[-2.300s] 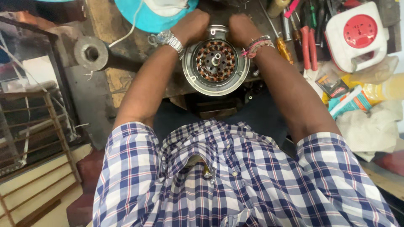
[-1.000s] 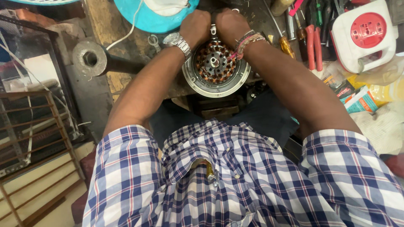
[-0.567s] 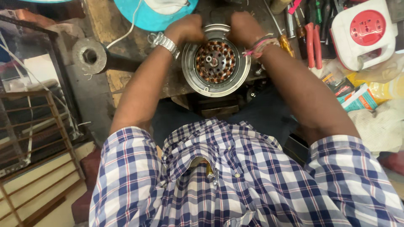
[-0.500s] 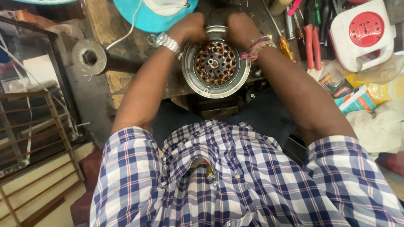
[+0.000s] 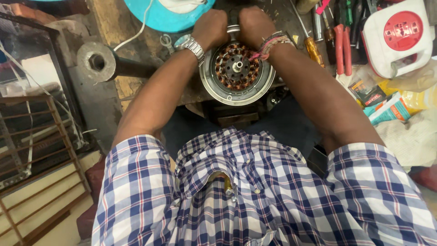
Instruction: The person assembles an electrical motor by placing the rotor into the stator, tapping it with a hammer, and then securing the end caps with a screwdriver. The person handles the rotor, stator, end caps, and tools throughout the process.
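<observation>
Copper motor: round fan motor (image 5: 237, 73) with copper windings, in a silver housing, at the workbench (image 5: 114, 27) edge.
Left hand (image 5: 210, 28): fingers curled shut at the motor's far rim, metal watch (image 5: 193, 44) on the wrist.
Right hand (image 5: 256, 25): fingers curled shut beside it, thread bands at the wrist.
Right of the motor: screwdriver (image 5: 311, 43), red pliers (image 5: 341, 45), white-and-red box (image 5: 398, 36).

Left hand (image 5: 210, 28) and right hand (image 5: 256, 26) grip the far rim of a round fan motor (image 5: 236, 74); copper windings exposed. Red-handled pliers (image 5: 341, 48) lie right of the right hand.
</observation>
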